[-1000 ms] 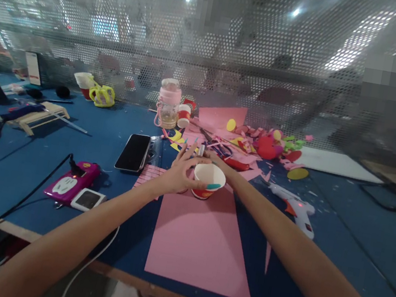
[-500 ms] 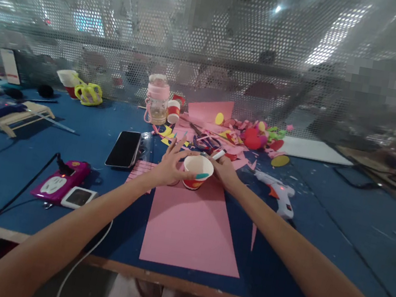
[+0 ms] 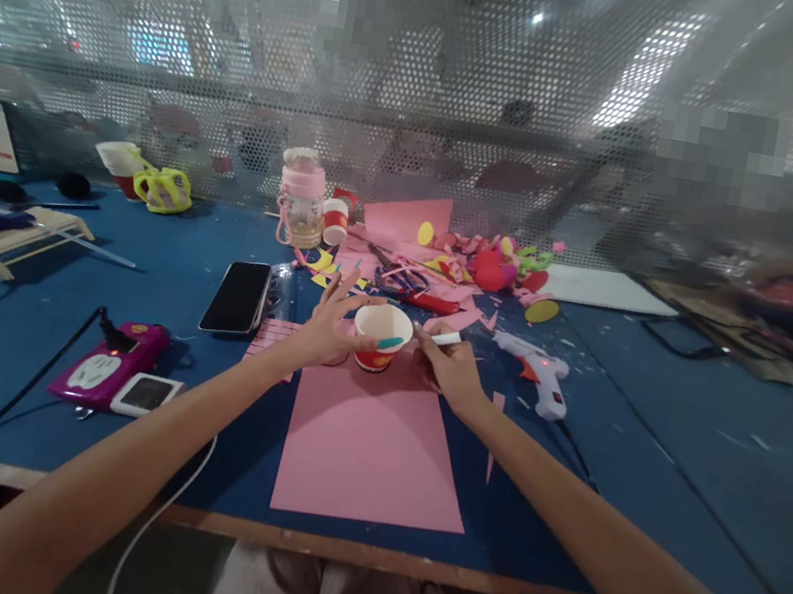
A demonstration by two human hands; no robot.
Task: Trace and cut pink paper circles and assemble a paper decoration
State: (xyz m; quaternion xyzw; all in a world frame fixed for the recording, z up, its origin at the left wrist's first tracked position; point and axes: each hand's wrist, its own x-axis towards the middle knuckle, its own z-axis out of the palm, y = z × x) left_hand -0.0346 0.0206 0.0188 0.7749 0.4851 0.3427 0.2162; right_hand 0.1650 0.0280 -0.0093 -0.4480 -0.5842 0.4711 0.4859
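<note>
A small red-and-white paper cup (image 3: 375, 356) stands upright on a pink sheet of paper (image 3: 370, 455), near the sheet's far end. My left hand (image 3: 331, 329) grips the cup from its left side, with the thumb across the near rim and some fingers raised. Close to the cup's right side, my right hand (image 3: 452, 367) is closed around a white pen (image 3: 445, 339). The pen's tip is hidden by the fingers, so I cannot tell whether it touches the paper.
To the right lies a white glue gun (image 3: 540, 370) with a cord. A phone (image 3: 236, 298) and a purple power strip (image 3: 116, 362) are at left. Beyond the hands are a bottle (image 3: 300, 205), another paper cup (image 3: 334, 222), and coloured paper scraps (image 3: 447, 265) before a perforated metal screen (image 3: 434, 70).
My right hand has moved from behind the cup around to its right side, nearer me, with the pen. My left hand keeps holding the cup. The whole view has shifted slightly.
</note>
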